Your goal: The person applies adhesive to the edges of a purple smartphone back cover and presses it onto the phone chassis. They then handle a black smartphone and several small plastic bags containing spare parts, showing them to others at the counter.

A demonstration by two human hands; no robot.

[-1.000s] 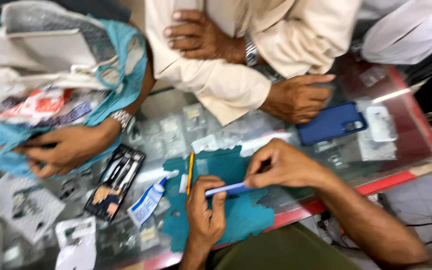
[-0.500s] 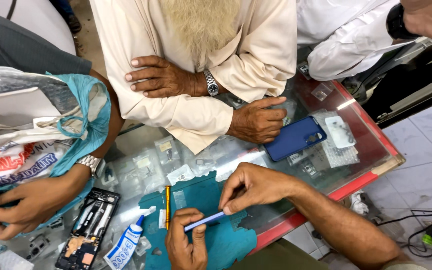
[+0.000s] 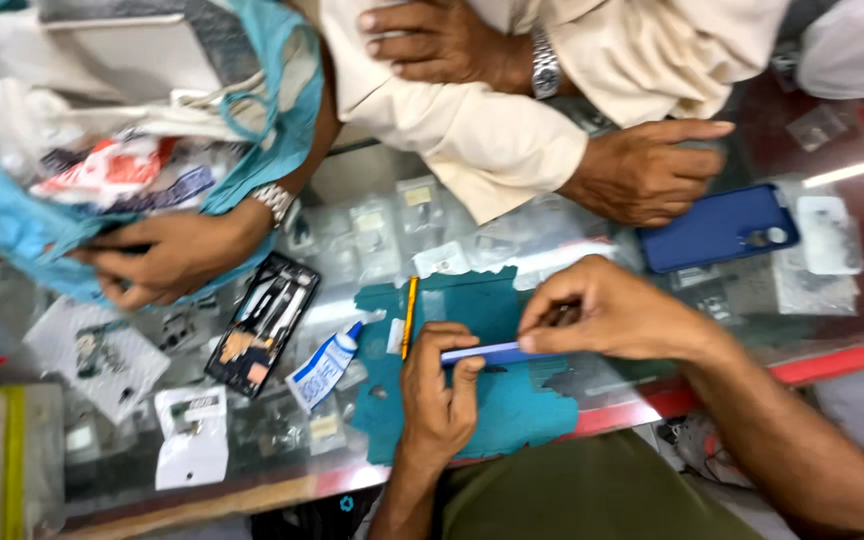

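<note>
Our left hand pinches near end of thin blue-edged phone. Our right hand grips its far end, fingertips closed. Long axis runs hand to hand, above teal mat. Yellow pencil just beyond left fingers.

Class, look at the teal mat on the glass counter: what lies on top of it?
On the teal mat lie a yellow pencil-like tool and both hands: the left hand and right hand hold a thin blue strip. Anything beneath the hands is covered.
</note>
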